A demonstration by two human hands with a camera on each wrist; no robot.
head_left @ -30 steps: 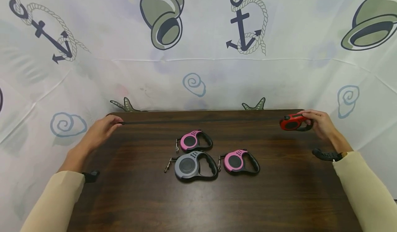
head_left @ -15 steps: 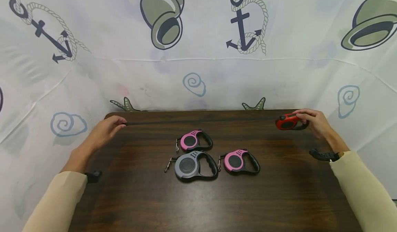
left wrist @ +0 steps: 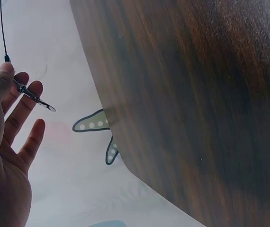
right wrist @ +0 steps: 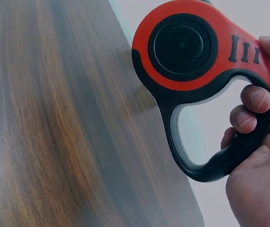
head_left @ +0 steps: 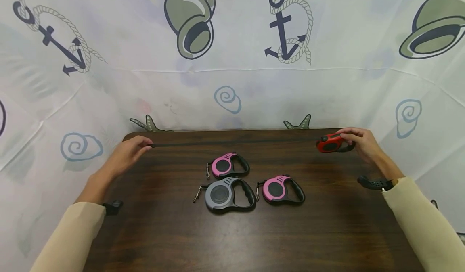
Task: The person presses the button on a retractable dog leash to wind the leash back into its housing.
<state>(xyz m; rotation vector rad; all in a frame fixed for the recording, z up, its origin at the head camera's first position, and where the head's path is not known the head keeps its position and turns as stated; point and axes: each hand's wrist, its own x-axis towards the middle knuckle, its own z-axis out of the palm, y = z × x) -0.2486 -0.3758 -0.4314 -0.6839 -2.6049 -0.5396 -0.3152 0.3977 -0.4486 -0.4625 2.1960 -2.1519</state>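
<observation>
The right hand (head_left: 363, 145) gripped the red-and-black plastic retractable leash (head_left: 329, 144) by its handle. The left hand (head_left: 125, 157) pinched the metal clip (left wrist: 33, 97) of its thin black cord (head_left: 236, 142), stretched taut above the dark wooden desk (head_left: 327, 231).

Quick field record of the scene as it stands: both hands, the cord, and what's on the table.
left hand: pinches the clip end of the cord
right hand: grips the red leash by its handle
cord: stretched taut between both hands, over the far part of the table
table: dark wood
on table: two pink leashes, one grey leash, lying close together
backdrop: nautical print cloth
</observation>
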